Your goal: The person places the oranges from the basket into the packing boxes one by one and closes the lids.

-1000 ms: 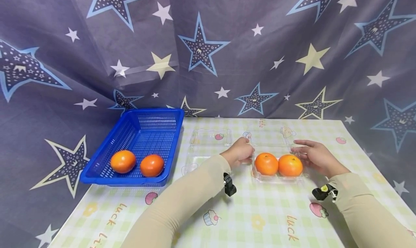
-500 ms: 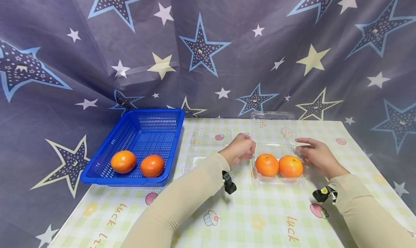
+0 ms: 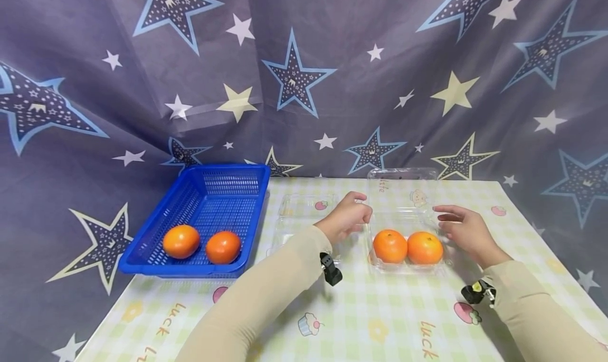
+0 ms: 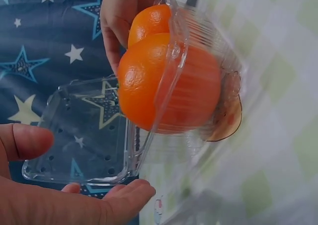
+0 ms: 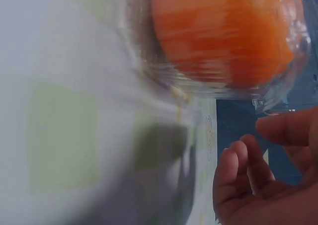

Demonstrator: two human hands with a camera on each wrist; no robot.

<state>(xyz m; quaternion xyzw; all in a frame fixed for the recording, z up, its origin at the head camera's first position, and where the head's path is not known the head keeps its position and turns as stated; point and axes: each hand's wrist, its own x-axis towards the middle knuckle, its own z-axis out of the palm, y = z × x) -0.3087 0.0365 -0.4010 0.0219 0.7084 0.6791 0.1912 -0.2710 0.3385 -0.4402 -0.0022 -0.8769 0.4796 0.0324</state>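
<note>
A clear plastic box (image 3: pixel 407 267) sits right of centre in the head view, on a table (image 3: pixel 370 320) covered with a pale green checked cloth. Its lid (image 3: pixel 401 175) is hinged at the far edge and stands open, tilted up toward the backdrop; the lid is see-through, with small holes dotted across it, as the left wrist view (image 4: pixel 89 135) shows. Two oranges lie side by side in the box, touching: a left orange (image 3: pixel 390 246) with a small dimple on top and a right orange (image 3: pixel 425 247). Both are bright, smooth and round, and they fill most of the box.

The left hand (image 3: pixel 348 218) hovers just beside the box's left edge, fingers loosely curved and holding nothing; in the left wrist view the thumb and fingers are spread apart near the lid without touching it. The right hand (image 3: pixel 462 227) is just beside the box's right edge, fingers relaxed and parted, also holding nothing.

A second clear box (image 3: pixel 304 214) lies open behind the left arm, near the centre of the frame. At the left of the frame a blue basket (image 3: pixel 209 193) holds two more oranges (image 3: pixel 180 241) at its near end. A dark curtain (image 3: pixel 304 72) printed with stars fills the upper half of the frame.
</note>
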